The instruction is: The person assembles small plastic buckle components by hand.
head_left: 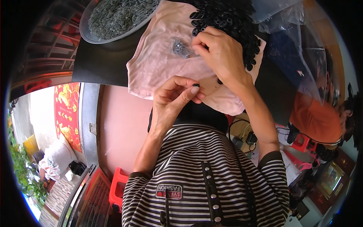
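Note:
Between the thumb and fingers of my left hand [174, 97] is a small black plastic piece [196, 85], held above the near part of a pink cloth [159, 56]. My right hand [223, 55] is higher up over the cloth, its thumb and forefinger pinched together. Whatever those fingertips hold, if anything, is too small to make out. Right beside them lies a small heap of thin silvery metal pins [180, 48]. A big pile of black oval pieces [227, 17] with holes covers the cloth's far right, partly behind my right hand.
A clear plastic bowl [84, 28] full of similar metal pins stands at the far left of the black table [100, 62]. Clear plastic bags [306, 56] lie to the right. A person in an orange top [315, 119] is at the right edge. A red stool [118, 187] stands lower left.

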{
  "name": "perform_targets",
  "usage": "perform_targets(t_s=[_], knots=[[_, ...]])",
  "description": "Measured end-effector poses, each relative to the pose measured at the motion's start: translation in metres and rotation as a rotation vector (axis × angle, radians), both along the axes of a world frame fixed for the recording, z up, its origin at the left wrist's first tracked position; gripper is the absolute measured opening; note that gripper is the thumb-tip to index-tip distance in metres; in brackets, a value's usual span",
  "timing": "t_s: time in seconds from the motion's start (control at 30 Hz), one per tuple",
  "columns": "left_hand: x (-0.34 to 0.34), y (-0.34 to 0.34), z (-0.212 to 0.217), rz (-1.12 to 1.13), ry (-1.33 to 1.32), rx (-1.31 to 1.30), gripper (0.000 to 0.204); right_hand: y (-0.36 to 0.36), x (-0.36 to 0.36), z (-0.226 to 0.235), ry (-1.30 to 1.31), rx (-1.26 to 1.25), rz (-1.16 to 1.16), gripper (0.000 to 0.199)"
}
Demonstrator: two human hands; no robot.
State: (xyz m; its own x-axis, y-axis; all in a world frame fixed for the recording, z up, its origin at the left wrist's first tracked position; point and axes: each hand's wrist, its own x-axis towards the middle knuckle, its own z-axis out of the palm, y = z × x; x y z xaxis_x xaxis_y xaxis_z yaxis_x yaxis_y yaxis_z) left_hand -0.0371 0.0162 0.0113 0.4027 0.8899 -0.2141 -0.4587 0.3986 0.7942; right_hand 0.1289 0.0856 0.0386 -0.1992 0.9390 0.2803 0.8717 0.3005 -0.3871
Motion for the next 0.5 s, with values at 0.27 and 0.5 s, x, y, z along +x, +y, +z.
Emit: perform_targets(t_s=[0.27,0.5], knots=[[-0.006,0.008,0.005,0.06,0.077,-0.029,0.013,-0.006,0.007,0.007,0.401,-0.19,-0.029,0.009],[-0.001,0.012,0.002,0.071,0.085,-0.027,0.015,-0.001,0.001,-0.002,-0.032,0.026,0.065,0.004]])
